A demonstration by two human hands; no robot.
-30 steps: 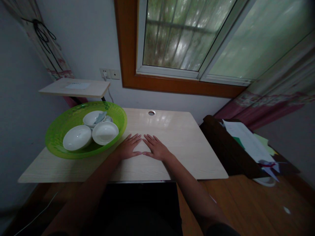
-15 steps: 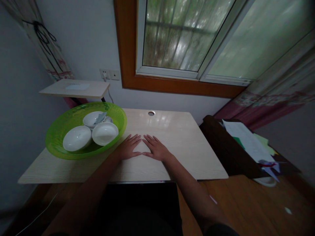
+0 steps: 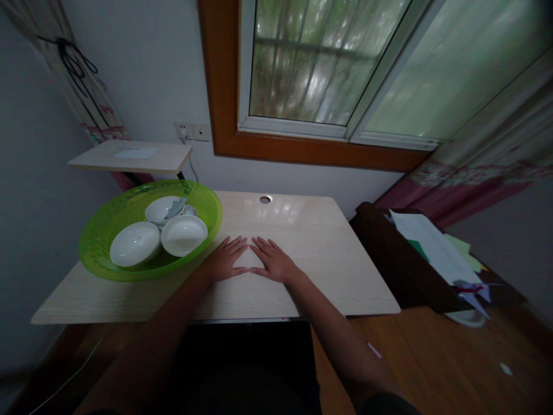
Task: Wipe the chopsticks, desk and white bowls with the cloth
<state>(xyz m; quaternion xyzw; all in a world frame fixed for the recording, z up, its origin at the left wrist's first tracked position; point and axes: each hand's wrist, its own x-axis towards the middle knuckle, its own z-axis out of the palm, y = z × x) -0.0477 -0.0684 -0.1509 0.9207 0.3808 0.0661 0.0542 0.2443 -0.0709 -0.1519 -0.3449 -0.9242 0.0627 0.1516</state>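
My left hand [image 3: 224,260] and my right hand [image 3: 273,262] lie flat, palms down, on the pale wooden table [image 3: 328,259], fingers spread, thumbs and forefingers touching. Neither holds anything. Just left of my left hand stands a green plastic basin [image 3: 108,216] on the table's left end. Inside it sit three white bowls: one at the front left [image 3: 135,244], one at the front right [image 3: 184,235], and one behind [image 3: 162,209] with a grey object resting in it.
A small shelf [image 3: 129,156] juts from the wall behind the basin, under a wall socket [image 3: 192,131]. A window [image 3: 319,63] fills the wall ahead. To the right stands a dark piece of furniture [image 3: 397,262] stacked with papers [image 3: 432,248].
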